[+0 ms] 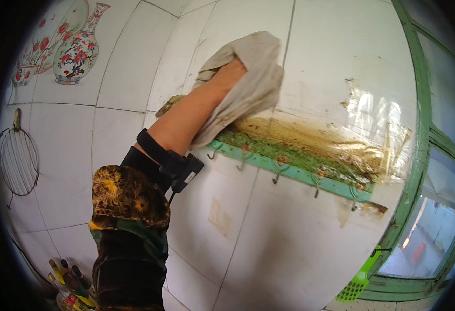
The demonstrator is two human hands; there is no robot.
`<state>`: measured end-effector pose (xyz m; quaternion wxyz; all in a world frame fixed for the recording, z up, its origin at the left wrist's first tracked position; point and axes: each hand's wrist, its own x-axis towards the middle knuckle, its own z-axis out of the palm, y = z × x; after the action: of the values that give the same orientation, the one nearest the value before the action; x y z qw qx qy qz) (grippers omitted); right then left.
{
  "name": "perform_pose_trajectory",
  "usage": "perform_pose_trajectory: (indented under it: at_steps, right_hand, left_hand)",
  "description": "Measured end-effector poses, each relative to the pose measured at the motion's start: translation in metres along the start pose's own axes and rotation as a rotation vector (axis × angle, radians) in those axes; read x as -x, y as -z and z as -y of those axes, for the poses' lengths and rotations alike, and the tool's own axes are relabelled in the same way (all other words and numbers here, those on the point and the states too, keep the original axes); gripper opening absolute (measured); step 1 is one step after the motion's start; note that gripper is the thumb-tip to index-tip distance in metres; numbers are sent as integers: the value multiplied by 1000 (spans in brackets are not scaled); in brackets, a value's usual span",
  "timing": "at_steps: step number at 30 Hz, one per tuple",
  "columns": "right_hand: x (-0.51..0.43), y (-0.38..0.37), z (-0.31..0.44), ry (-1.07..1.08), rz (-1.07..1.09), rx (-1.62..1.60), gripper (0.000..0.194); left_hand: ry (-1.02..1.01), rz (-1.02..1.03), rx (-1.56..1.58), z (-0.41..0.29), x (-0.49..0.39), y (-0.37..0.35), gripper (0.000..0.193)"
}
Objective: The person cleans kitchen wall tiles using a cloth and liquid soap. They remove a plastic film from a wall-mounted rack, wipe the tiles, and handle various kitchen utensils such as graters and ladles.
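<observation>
My left hand (pixel 233 72) reaches up to the white tiled wall and holds a stained grey cloth (pixel 260 74), which hides the fingers. The cloth lies against the tiles and hangs down to the left end of a green hook rail (pixel 247 156). Along the rail's upper edge runs a strip of flaking green paint, with a brown, greasy stain (pixel 309 136) above it. Crinkled clear film (pixel 394 151) sticks to the wall at the right. My right hand is out of view.
A green window frame (pixel 422 116) borders the wall at right, with a bright green slotted utensil (pixel 353 287) hanging beneath. A wire rack (pixel 19 161) hangs at far left. Several bottles (pixel 73 287) stand at bottom left. A vase decal (pixel 75 56) decorates the upper left tiles.
</observation>
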<state>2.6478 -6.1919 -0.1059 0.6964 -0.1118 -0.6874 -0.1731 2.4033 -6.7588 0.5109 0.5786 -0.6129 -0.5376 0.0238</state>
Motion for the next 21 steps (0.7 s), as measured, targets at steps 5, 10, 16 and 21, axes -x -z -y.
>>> perform_pose_trajectory:
  at_steps: [5, 10, 16, 21]
  right_hand:
    - [-93, 40, 54, -68, -25, -210, 43]
    - [-114, 50, 62, 33, 55, -181, 56]
    - [-123, 31, 58, 157, 101, -98, 57]
    - [-130, 18, 63, 283, 126, 189, 55]
  left_hand:
    - [-108, -20, 118, -56, -86, -52, 33]
    - [-59, 49, 143, -96, -119, -66, 33]
    - [232, -8, -37, -85, -65, -25, 31]
    - [758, -65, -433, -16, 56, 39, 19]
